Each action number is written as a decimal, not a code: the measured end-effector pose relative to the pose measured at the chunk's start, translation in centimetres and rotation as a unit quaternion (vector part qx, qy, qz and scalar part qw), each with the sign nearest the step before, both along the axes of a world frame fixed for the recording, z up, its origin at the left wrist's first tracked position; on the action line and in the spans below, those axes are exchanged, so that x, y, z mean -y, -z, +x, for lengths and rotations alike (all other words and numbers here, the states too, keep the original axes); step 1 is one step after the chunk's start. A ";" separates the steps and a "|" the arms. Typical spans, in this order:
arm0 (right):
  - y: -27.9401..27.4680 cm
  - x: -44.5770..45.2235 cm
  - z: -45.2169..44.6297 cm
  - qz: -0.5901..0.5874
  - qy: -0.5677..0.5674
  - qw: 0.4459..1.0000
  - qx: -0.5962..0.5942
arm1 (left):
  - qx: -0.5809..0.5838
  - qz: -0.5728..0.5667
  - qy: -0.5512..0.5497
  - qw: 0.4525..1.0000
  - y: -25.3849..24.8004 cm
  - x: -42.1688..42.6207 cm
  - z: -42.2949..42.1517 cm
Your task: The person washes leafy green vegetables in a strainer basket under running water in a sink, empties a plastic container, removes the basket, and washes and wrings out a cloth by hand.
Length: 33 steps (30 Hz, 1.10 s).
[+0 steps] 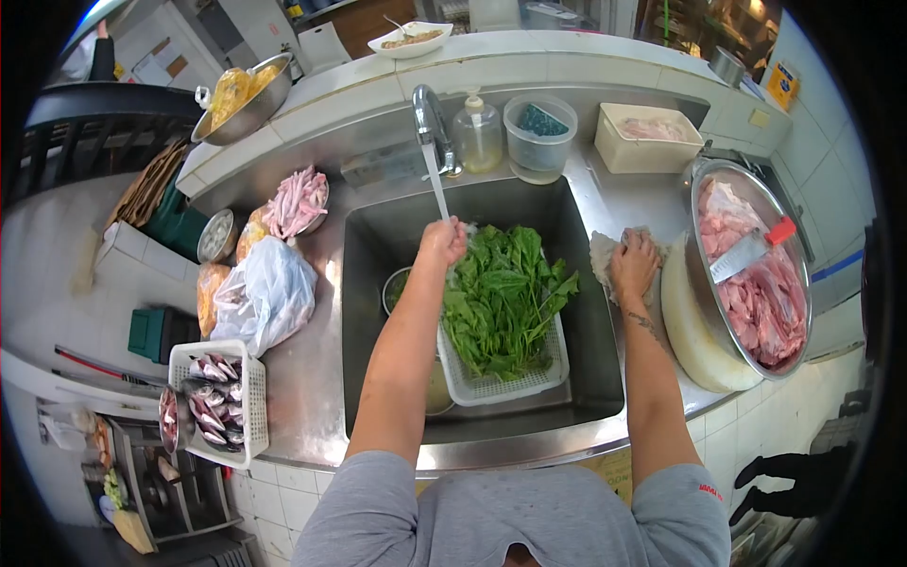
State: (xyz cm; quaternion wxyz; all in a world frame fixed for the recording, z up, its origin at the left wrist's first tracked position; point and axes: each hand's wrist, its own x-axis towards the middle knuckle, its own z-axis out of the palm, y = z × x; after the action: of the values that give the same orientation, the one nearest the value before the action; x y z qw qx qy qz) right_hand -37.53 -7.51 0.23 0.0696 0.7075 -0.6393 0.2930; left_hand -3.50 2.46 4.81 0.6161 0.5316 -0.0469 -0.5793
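Observation:
Water runs from the faucet point(430, 115) down onto my left hand point(444, 240), whose fingers are curled closed above the sink; what they hold, if anything, is hidden. Just right of that hand, leafy greens point(501, 302) fill a white perforated basket point(460, 389) inside the sink point(595, 378). On the steel counter right of the sink, my right hand point(635, 265) presses on a crumpled beige cloth point(603, 253), its fingers bent over it.
A large bowl of raw meat point(746, 317) with a knife point(742, 257) lying on it stands right. A soap bottle point(477, 132) and plastic tub point(539, 142) are behind the sink. Left are a plastic bag point(265, 293) and a fish basket point(253, 406).

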 end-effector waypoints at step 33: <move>1.3 -4.6 26.5 0.238 -0.332 0.913 -0.026 | 0.267 -0.031 0.119 0.956 -5.0 -2.9 0.8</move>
State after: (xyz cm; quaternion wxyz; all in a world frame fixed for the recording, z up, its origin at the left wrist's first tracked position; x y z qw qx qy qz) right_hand -11.03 -2.87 -1.03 -0.1853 0.8818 -0.4167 0.1203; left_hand -2.70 5.37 9.85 0.5240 0.6378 -0.2909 -0.4838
